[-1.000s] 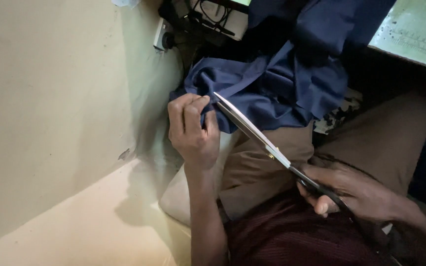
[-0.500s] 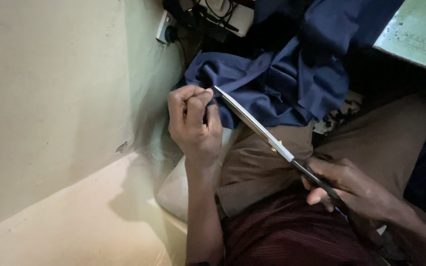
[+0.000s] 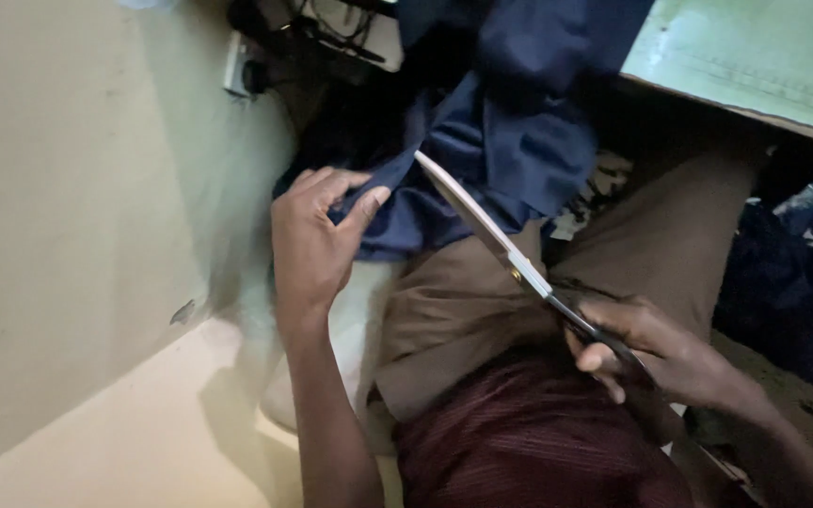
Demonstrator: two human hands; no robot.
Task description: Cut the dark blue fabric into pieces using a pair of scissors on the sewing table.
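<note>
Left hand [image 3: 317, 240] pinches the edge of the blue cloth [image 3: 505, 141]; right hand [image 3: 665, 353] grips the handles of long scissors [image 3: 491, 230], blades nearly closed. Pale green desk [image 3: 755, 56] far right; wall socket [image 3: 237, 66] far left.

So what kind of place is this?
Probably a small tailoring corner: the right hand holds big scissors against dark blue cloth pinched by the left hand, beside a pale green worktable.

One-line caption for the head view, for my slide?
Left hand pinches navy cloth while right hand holds long scissors at its edge.
</note>
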